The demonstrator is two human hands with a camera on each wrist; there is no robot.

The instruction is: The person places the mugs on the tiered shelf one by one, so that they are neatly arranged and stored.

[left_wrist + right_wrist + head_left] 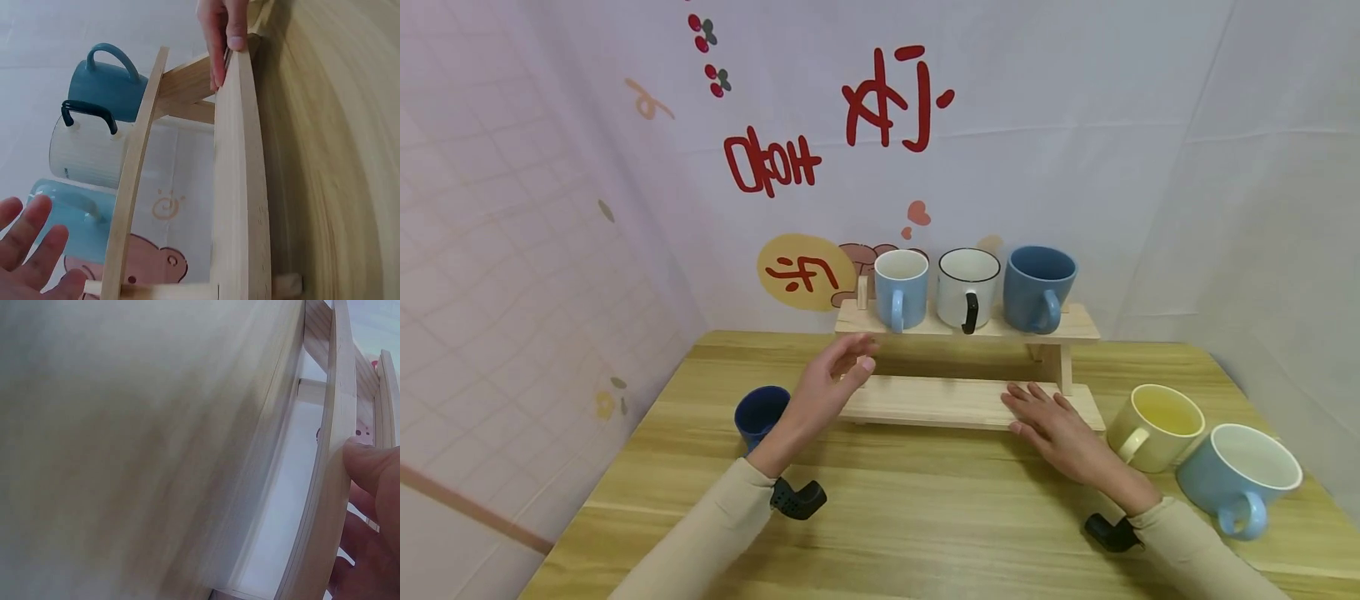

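A two-tier wooden rack (940,400) stands at the back of the table. Along its upper shelf are a light blue mug (912,305), a white mug (953,302) with black rim and handle, and a medium-blue mug (1024,296). My left hand (820,390) hovers by the rack's left end with fingers spread and nothing in them; in the left wrist view its fingers overlap the light blue mug (75,231). My right hand (1063,435) rests on the right part of the lower shelf, fingers extended along the top, thumb (362,459) against the front edge.
A dark blue mug (752,421) stands left of the rack, partly behind my left wrist. To the right, beside my right forearm, are a yellow mug (1157,446) and a wide light blue mug (1217,479). Behind the table (925,508) hangs a printed white cloth (1037,167).
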